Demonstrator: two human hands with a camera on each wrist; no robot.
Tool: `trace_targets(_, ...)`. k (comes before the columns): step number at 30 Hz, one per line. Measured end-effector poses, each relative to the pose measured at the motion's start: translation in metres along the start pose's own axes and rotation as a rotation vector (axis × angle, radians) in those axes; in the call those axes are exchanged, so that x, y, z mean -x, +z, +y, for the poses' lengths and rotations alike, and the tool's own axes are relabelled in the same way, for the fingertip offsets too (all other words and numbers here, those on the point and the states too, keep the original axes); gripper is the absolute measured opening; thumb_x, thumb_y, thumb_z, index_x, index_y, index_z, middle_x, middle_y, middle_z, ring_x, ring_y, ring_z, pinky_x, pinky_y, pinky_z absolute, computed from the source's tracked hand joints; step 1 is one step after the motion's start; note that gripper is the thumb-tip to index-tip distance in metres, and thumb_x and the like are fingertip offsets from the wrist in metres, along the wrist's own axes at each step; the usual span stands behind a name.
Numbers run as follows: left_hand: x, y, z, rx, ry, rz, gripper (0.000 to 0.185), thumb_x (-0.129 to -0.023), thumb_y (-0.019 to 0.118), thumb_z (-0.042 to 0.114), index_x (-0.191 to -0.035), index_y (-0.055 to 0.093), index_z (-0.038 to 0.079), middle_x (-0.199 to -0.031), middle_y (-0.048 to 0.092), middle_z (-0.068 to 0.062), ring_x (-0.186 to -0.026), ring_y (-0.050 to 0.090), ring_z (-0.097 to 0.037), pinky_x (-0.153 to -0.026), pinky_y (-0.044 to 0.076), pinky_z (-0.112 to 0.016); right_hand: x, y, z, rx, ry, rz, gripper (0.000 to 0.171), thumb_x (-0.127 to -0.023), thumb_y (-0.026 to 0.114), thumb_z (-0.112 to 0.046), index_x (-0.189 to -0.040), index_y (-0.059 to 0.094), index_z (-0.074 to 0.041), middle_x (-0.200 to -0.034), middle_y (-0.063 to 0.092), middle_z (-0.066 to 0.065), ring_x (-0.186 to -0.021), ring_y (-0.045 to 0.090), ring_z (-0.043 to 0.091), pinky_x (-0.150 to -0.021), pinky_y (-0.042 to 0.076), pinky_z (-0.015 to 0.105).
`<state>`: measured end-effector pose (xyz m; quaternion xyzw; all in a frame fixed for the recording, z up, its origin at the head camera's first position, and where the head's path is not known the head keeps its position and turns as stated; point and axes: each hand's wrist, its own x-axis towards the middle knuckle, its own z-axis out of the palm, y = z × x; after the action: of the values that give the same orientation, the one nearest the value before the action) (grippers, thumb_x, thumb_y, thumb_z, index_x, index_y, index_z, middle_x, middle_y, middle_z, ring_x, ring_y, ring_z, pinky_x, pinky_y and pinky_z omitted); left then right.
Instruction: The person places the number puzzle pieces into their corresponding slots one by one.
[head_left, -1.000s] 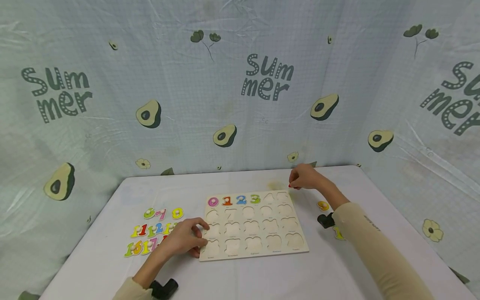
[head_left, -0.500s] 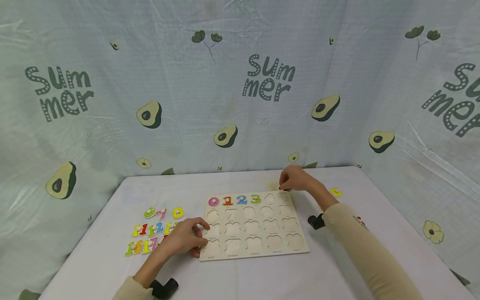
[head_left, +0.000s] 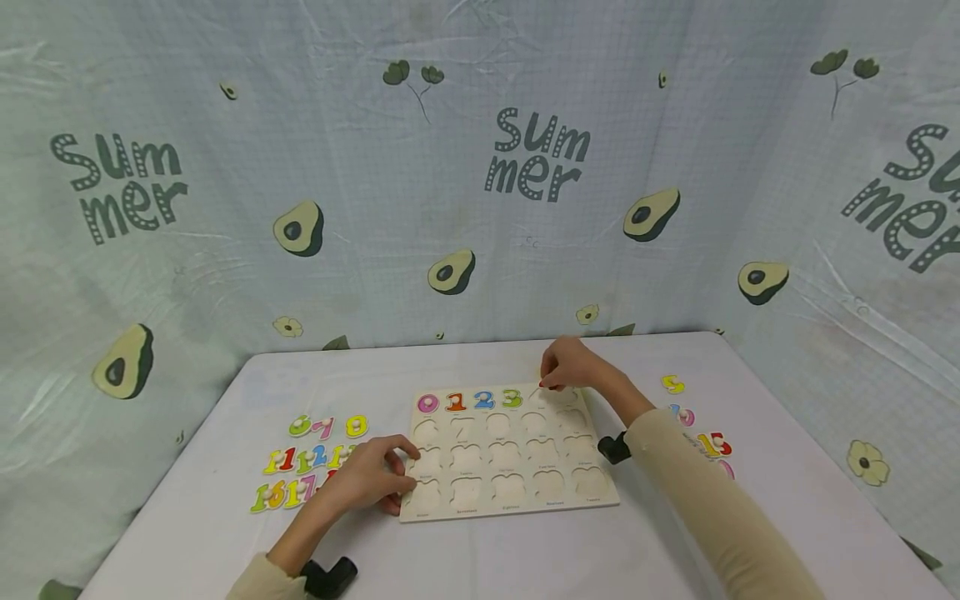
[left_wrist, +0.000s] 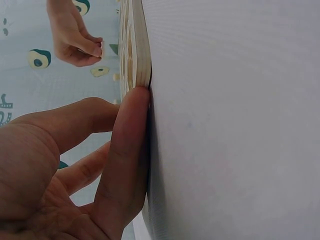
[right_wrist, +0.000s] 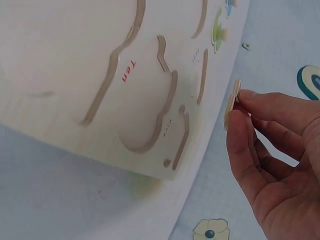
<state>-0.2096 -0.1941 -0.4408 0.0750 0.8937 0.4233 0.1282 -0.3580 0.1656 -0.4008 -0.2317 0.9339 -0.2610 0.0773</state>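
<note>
avocado-print cloth walls in a white table where the right hand, pinching a small number piece, has moved left from beyond the puzzle board's far right corner to over its empty fifth slot. four numbers fill the board's far row, while the left hand, fingers relaxed, presses its near left edge.

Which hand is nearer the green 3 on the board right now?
Right. The right hand hovers just beside the green 3 at the board's far edge; the left hand rests at the board's near-left corner.
</note>
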Motion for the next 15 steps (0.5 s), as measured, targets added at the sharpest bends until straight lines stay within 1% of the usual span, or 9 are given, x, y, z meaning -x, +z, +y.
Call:
trace_targets(8,0.003,0.000,0.001,0.001,0.001,-0.001,0.034,-0.084,0.081,0.005,-0.116,0.068,0.007,-0.083,0.058,-0.007,-0.048,0.066,-0.016,-0.051,0.057,-0.032,-0.001,0.012,-0.003,-0.007,0.026,-0.015,0.007,-0.089,0.076,-0.009,-0.082,0.075,-0.007,-0.077,0.073,0.004,-0.065,0.067,0.011,-0.064,0.055,0.027)
trace_targets(15,0.005,0.000,0.003,0.004,-0.008,-0.007,0.034,-0.084,0.080,0.005,-0.116,0.067,0.007,-0.083,0.058,-0.008,-0.048,0.066,-0.016,-0.051,0.057,-0.032,-0.001,0.019,-0.004,0.005,0.022,-0.028,0.010,-0.089,0.077,-0.009,-0.080,0.074,-0.008,-0.073,0.071,0.003,-0.063,0.062,0.011,-0.062,0.051,0.025)
